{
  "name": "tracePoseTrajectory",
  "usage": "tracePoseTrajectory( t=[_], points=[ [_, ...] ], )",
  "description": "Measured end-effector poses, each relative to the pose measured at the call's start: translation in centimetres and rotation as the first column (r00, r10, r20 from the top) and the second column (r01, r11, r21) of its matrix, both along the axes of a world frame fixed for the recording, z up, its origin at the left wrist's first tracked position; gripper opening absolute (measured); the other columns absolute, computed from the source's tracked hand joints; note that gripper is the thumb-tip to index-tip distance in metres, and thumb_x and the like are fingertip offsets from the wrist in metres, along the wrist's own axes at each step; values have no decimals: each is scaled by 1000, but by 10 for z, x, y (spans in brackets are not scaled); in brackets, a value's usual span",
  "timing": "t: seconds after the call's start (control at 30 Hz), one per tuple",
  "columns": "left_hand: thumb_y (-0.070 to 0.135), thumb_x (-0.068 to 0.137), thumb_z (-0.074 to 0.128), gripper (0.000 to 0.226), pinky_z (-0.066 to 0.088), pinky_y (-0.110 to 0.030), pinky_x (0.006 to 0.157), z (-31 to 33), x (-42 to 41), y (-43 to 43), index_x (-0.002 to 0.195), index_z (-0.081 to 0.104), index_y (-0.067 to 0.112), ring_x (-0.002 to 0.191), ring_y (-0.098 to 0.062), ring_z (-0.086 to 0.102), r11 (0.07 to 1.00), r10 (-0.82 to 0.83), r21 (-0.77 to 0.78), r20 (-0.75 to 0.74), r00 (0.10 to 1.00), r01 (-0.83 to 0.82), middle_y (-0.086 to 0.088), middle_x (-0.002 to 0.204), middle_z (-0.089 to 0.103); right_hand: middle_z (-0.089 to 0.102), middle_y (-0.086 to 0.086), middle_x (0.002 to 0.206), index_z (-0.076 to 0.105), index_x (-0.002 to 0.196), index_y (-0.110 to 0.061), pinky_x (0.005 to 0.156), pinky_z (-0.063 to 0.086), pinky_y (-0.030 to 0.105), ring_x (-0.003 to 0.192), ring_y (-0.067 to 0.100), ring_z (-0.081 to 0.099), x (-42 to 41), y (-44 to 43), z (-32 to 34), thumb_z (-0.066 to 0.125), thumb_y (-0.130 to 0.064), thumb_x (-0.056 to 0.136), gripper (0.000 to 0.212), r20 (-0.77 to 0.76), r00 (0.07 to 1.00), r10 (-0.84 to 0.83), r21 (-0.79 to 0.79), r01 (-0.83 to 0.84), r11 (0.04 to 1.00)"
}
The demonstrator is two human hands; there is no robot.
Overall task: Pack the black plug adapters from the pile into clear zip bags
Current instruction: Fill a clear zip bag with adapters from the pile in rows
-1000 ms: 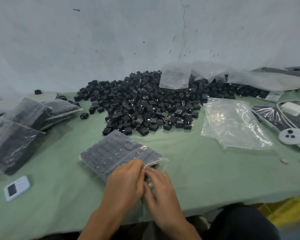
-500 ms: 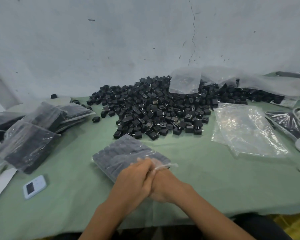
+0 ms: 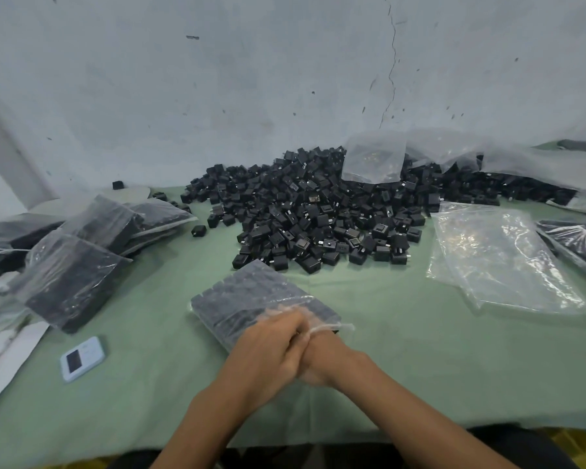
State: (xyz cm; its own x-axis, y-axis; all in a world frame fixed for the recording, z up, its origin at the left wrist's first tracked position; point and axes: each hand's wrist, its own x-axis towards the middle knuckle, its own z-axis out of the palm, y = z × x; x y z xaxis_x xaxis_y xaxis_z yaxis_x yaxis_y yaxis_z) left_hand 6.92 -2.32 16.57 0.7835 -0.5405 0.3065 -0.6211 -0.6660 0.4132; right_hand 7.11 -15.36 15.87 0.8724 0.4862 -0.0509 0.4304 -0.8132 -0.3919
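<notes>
A big pile of black plug adapters [image 3: 322, 214] lies at the back of the green table [image 3: 420, 360]. In front of it rests a clear zip bag [image 3: 247, 296] filled with neat rows of adapters. Its open zip edge points toward me. My left hand [image 3: 268, 350] and my right hand [image 3: 322, 357] sit side by side at that edge, and both pinch the zip strip between fingers and thumb. The fingertips are blurred and partly hidden by the plastic.
Filled bags [image 3: 75, 265] are stacked at the left. Empty clear bags [image 3: 498, 258] lie at the right, and one empty bag [image 3: 374, 157] rests on the pile. A small white device [image 3: 82, 358] lies near the left front. A lone adapter [image 3: 198, 230] sits apart.
My hands have drawn closer together at the bag's zip edge, the right wrist turning inward. The view shifted a little to the left.
</notes>
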Motion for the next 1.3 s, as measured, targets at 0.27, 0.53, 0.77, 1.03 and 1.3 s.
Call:
tracePoseTrajectory(
  t=[0.27,0.53,0.77,1.03,1.3],
  points=[
    [23,99,53,12,41,-34,73,-9,-6,0,91,57,16,80,-15,53,999,-27,23,-9,1000,27,4,89,63,33,16,157,34,152,-9,110,9,27,142,29,27,11,5,-15,43,-24,103,52,-126,992,25,-287,-61,956],
    [23,100,52,10,43,-33,77,-7,-9,16,95,58,16,84,-16,56,999,-22,27,7,1000,21,4,91,63,5,4,166,5,159,-24,123,16,41,152,26,8,38,23,-33,49,-31,97,76,48,997,-54,-284,65,957],
    [25,101,53,10,44,-31,82,-17,-19,19,99,60,19,89,-11,56,1000,-2,-25,-47,999,1,13,88,55,-5,9,167,4,159,-19,124,3,43,154,28,-3,16,22,-40,40,-35,100,71,39,999,-30,-353,42,935],
    [23,102,51,12,44,-35,82,-21,-21,24,97,60,17,88,-17,56,999,20,-32,-12,1000,-20,7,94,62,-30,8,162,-19,156,-31,124,0,46,153,28,-12,39,34,-54,27,-42,107,68,46,991,-122,-364,130,922],
    [25,101,53,13,44,-27,82,-32,-25,32,103,66,20,90,-12,55,997,20,-72,20,1000,-19,7,95,62,-19,12,165,-13,156,-6,124,-7,46,152,29,-18,18,31,-55,25,-35,105,70,145,986,-83,-425,138,895]
  ],
)
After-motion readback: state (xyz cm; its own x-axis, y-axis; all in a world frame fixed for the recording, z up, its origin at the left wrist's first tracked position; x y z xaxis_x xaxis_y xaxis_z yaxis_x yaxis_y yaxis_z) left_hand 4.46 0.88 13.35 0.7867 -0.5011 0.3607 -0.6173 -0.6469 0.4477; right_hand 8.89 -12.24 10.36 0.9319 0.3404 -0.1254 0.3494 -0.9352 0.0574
